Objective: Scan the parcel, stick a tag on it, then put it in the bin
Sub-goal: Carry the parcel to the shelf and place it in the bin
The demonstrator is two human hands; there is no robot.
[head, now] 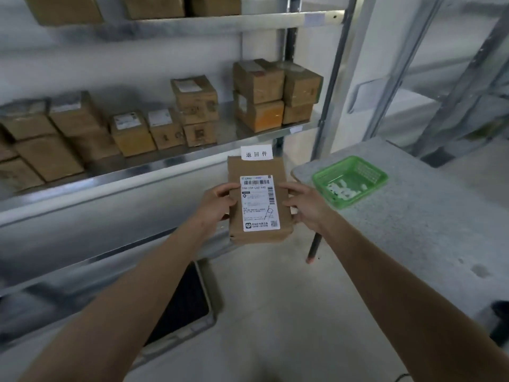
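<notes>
A brown cardboard parcel (257,166) is held upright in front of me, its white shipping label (260,202) with barcodes facing me. A small white tag (256,153) with printed characters sticks out over its top edge. My left hand (217,204) grips the parcel's left side and my right hand (304,206) grips its right side. A grey bin (190,304) with a dark inside stands on the floor below, partly hidden by my left forearm.
A metal shelf rack (154,166) with several cardboard boxes fills the left. A grey table (413,216) at the right carries a green basket (349,180) with white tags in it. Pale floor lies between the two.
</notes>
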